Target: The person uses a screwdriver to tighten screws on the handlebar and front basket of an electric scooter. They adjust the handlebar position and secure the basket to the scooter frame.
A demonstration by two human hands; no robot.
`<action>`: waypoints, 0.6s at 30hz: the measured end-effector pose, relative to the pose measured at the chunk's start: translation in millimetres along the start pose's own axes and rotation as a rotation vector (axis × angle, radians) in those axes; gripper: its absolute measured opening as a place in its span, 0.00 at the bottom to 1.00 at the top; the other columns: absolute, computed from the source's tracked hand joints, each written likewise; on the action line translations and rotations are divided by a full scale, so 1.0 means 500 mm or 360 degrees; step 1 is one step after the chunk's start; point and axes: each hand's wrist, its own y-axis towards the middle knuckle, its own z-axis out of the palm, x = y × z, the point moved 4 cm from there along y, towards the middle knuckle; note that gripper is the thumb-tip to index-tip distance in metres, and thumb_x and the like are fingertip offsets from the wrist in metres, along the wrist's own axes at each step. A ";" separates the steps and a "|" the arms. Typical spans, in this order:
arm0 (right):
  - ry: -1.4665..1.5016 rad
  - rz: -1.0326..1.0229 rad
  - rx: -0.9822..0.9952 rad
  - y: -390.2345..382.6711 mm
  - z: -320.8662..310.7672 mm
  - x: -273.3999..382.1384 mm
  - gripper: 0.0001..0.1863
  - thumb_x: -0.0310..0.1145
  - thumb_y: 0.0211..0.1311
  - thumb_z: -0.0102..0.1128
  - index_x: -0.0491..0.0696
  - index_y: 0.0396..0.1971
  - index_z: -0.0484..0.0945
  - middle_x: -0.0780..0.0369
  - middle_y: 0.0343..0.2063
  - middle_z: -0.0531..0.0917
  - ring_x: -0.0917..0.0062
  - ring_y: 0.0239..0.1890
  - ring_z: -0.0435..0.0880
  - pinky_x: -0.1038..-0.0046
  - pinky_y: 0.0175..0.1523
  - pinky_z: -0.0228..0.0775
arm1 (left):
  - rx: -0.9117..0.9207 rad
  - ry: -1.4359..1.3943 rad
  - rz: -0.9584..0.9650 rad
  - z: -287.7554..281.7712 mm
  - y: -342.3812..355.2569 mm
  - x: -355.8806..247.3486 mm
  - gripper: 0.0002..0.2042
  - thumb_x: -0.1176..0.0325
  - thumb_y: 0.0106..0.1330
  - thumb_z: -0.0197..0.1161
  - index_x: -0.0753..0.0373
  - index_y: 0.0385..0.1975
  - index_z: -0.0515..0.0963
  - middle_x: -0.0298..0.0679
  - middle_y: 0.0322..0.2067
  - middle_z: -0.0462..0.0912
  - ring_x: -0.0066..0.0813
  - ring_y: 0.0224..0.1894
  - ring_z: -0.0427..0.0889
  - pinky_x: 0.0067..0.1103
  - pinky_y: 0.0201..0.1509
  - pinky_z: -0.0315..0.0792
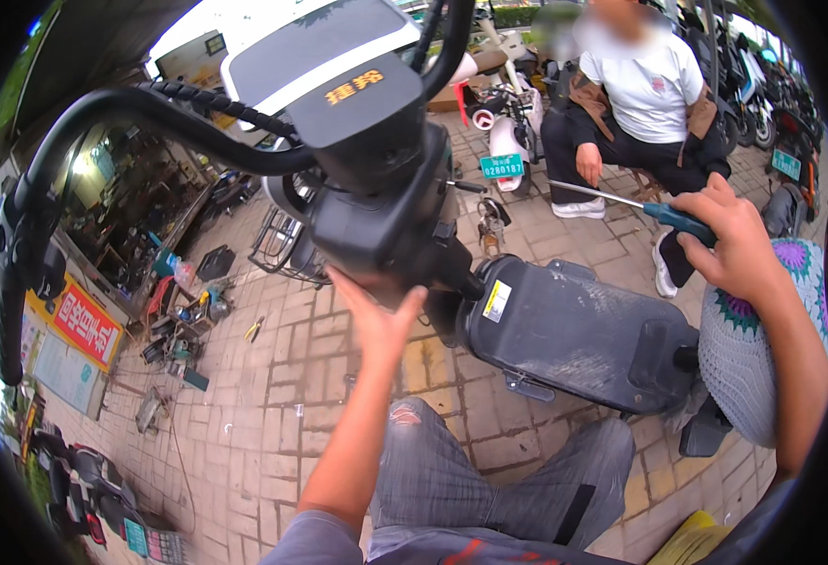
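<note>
fingers (341,287) of the left hand (376,325) are spread well away from the thumb and lie against the lower edge of the front body (367,231) of a dark scooter (517,339); no closed grip shows, and how hard they press i cannot tell. the scooter stands on brick paving (273,405), its long axis crossing the view from the handlebar (103,102) at upper left, through the scuffed footboard (588,334), to the knitted seat cover (757,367) at right, so its front points left. it should be heavy and stiff, its smooth panels perhaps a little slippery; the handlebar looks a surer hold than the body.

farther right, the screwdriver (668,217) is up in the air, its slim shaft crossing in front of the seated person (644,99) in the view. its long axis runs left to right with a slight downward slope: tip to the left and a little up, handle end to the right. it is probably light and rigid, best taken by the blue-green handle, since the thin metal would turn easily. the right hand (741,240) has its fingers closed around that handle.
</note>
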 end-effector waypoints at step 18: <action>0.0124 -0.0089 -0.0069 0.013 0.010 0.019 0.19 0.21 0.39 0.60 0.39 0.37 0.75 0.50 0.25 0.72 0.55 0.27 0.74 0.66 0.33 0.66 | 0.0043 0.0177 -0.0022 -0.010 -0.065 0.020 0.42 0.67 0.59 0.64 0.70 0.68 0.45 0.59 0.69 0.44 0.53 0.71 0.46 0.34 0.71 0.46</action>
